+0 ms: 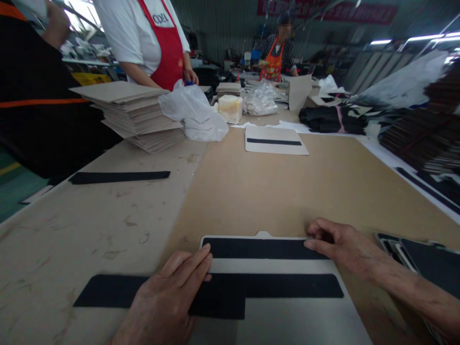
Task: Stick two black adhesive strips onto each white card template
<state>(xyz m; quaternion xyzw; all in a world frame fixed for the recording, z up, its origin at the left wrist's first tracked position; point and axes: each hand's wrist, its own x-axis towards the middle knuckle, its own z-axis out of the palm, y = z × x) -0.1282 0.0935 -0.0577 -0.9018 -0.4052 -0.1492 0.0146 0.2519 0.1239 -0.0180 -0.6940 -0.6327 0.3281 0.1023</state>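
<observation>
A white card [273, 318] with a small tab at its far edge lies on the table right in front of me. Two black strips cross it: an upper black strip [258, 248] and a lower black strip [283, 285] whose left end runs off the card. My left hand [168, 299] lies flat, fingers stretched, on the lower strip's left part, fingertips near the upper strip's left end. My right hand [338, 242] rests its extended fingertips on the right end of the upper strip.
A loose black strip [118, 177] lies at the left. A stack of grey boards [132, 115] and a plastic bag [194, 112] stand farther back. Another card with a strip [275, 140] lies mid-table. Dark material piles [427, 134] fill the right. People in red and orange aprons stand beyond.
</observation>
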